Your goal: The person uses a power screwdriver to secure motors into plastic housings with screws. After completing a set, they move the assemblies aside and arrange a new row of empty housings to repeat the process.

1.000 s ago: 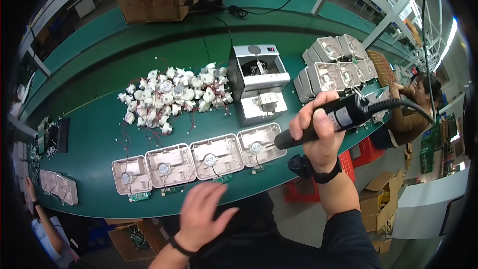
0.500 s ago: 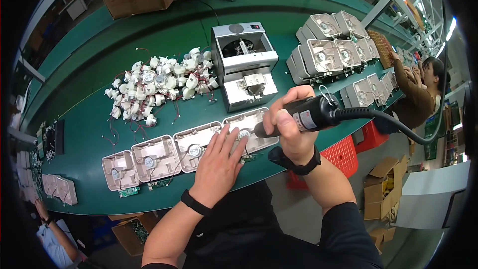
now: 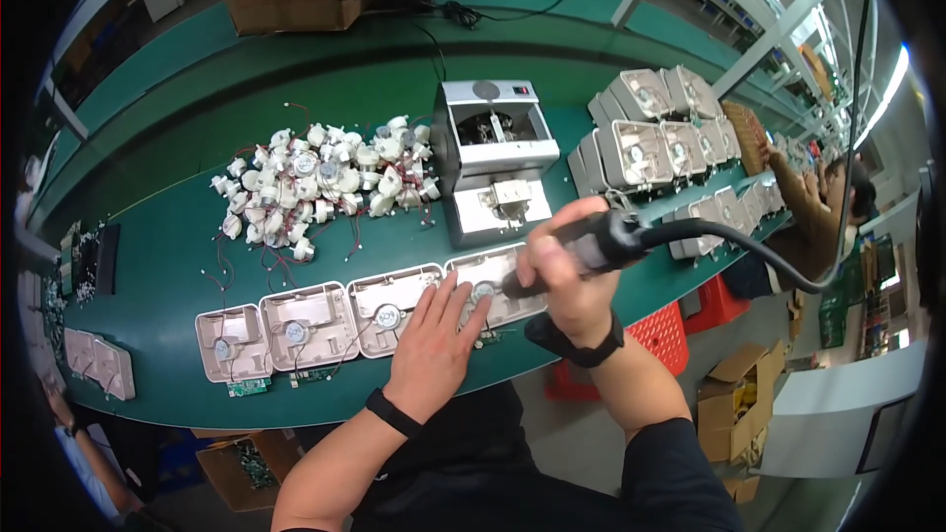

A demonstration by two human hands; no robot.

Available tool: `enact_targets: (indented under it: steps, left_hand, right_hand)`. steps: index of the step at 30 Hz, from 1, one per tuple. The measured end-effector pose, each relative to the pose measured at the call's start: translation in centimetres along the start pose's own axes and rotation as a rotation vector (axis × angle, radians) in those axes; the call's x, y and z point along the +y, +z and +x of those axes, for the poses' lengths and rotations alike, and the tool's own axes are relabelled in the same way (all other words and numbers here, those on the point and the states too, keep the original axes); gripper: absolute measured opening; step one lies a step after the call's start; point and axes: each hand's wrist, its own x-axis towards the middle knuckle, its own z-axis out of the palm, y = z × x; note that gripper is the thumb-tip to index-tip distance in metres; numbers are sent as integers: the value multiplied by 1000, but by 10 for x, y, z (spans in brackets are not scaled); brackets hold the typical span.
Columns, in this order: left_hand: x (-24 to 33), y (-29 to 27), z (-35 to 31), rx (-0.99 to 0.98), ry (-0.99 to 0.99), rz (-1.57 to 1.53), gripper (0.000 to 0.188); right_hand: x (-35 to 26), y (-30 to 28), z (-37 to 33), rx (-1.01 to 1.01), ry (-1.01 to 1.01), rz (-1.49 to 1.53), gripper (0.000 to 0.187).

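Observation:
My right hand [image 3: 574, 294] is wrapped round a black corded electric screwdriver [image 3: 603, 239], tilted with its nose pointing left and down into the rightmost open housing [image 3: 514, 309] of a row. The tip is blurred near the round silver part [image 3: 482, 294] inside it. My left hand [image 3: 432, 353] lies with fingers spread over the adjoining edges of that housing and the third housing [image 3: 419, 281]. Farther left in the row are a second housing [image 3: 325, 300] and an end housing [image 3: 235, 323], each with a round silver part and wires. Green circuit boards [image 3: 248, 387] lie along their near edges.
Behind the row stands a grey screw feeder [image 3: 501, 156]. Left of it lies a heap of white wired parts [image 3: 315, 177]. Stacked housings [image 3: 641, 153] fill the back right. A co-worker [image 3: 813, 202] sits beyond. Red stool [image 3: 658, 340] and carton [image 3: 734, 414] stand below the table.
The whole view has shifted slightly. The screwdriver and my right hand sit a little lower and left, more blurred. My left hand stays resting on the housings.

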Motion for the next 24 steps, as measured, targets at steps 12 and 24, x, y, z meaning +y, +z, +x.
enact_targets:
  steps: [12,24]
  left_hand:
    - [-14,-10,16,4,-149,-70,94]
    - [-12,-6,16,13,-148,-60,99]
  right_hand:
    - [-16,-2,68,117,-189,-27,16]
    - [-20,-6,69,84,-151,18,14]
